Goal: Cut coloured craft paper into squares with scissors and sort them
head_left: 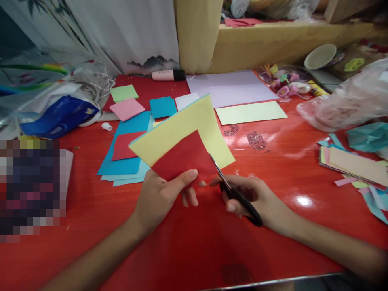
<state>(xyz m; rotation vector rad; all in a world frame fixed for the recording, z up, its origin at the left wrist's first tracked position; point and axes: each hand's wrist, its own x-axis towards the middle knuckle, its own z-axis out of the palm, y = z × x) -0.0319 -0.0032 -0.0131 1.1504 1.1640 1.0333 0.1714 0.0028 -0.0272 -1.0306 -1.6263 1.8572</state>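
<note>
My left hand (165, 194) pinches the lower edge of a sheet of paper that is yellow (184, 129) on one side and red (183, 159) on the folded-over part, holding it tilted above the red table (182, 242). My right hand (251, 198) grips black-handled scissors (235, 194). The blades point up and left and meet the paper's right edge, where red and yellow join.
Blue sheets (127, 161) with a red square lie behind the held paper. Small pink (127, 108), green (123, 93) and teal (163, 107) squares, a lilac sheet (230, 87) and a pale green strip (250, 112) lie further back. Paper stacks (354, 165) and plastic bags (348, 103) sit right; a blue packet (59, 117) left.
</note>
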